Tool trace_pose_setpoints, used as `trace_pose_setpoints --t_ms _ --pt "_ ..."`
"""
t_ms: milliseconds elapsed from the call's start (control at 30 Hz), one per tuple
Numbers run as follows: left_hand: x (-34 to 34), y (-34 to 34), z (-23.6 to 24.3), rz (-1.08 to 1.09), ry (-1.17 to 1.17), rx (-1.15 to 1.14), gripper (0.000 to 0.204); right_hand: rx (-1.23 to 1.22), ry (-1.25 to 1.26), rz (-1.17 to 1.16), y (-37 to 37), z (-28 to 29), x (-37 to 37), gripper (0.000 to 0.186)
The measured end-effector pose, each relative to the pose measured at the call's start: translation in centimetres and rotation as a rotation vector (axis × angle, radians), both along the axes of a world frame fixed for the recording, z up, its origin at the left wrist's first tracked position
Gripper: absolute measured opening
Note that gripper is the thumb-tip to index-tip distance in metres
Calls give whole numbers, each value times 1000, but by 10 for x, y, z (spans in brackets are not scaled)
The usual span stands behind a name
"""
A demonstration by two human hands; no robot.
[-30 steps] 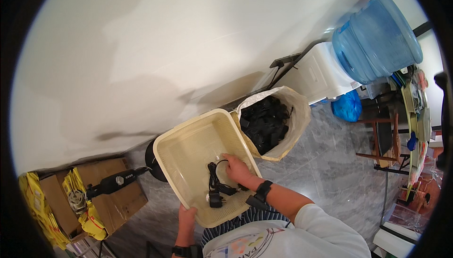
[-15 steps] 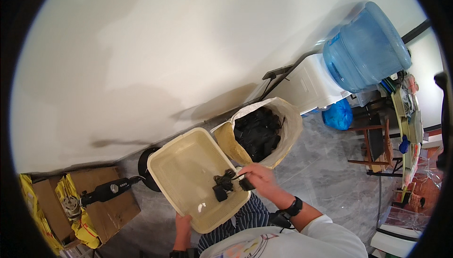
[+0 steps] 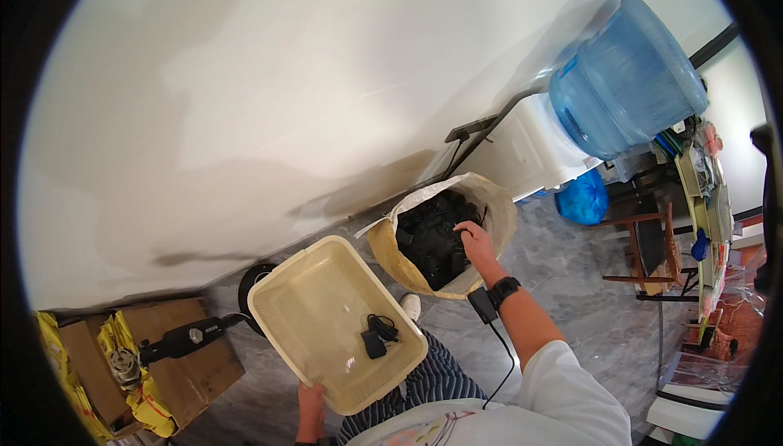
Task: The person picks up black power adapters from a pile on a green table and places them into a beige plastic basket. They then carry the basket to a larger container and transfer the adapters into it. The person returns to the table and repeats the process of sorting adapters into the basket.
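One black power adapter [image 3: 374, 345] with its bunched cord [image 3: 384, 325] left in the cream basin [image 3: 310, 307], over toward its right side. Judging just by that, not much left to deal with on the basin side. Over in the white-and-yellowish sack [image 3: 391, 257], already a big heap of black pieces [image 3: 428, 234], probably more adapters and cords, too tangled to count. Left hand [image 3: 311, 398] closed on the basin's near left rim, narrow grip. Right hand [image 3: 475, 242] reaching into the mouth of the sack, right over the heap, fingers curled in; can't tell about anything pinched there, black on black and too small. Compared with half a second ago: right hand now at the sack instead of by the basin's right edge with a black adapter in its fingers. Less black stuff around the basin too, down to a single clump. Also more of a gap between basin and sack now, with a white shoe [image 3: 410, 307] showing in it. Big blue water bottle [image 3: 624, 79] and cardboard box [image 3: 196, 373] pretty much same as before.
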State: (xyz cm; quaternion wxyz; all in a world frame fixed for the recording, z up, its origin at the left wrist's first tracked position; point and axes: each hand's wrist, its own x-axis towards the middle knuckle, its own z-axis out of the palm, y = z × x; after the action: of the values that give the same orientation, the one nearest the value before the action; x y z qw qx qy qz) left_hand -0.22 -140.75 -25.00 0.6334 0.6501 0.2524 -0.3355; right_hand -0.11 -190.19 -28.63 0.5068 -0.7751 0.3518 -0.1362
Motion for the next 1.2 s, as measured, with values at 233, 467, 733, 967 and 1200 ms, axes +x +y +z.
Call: trace_pose_setpoints --t_ms 233,467,733,967,1200 --pt "-6 6 2 -10 42 -4 66 -94 165 -138 -25 -59 15 27" --pt "-8 1 4 -11 4 -4 59 -361 -14 134 -8 1 10 35" --pt "7 -13 5 -82 -9 -27 57 -177 10 868 166 41 -6 57" --pt "9 -22 24 -106 -45 10 62 -374 382 1003 213 30 -28 83" --pt "9 -11 23 -65 -28 -111 63 -31 238 967 202 8 -24 29"
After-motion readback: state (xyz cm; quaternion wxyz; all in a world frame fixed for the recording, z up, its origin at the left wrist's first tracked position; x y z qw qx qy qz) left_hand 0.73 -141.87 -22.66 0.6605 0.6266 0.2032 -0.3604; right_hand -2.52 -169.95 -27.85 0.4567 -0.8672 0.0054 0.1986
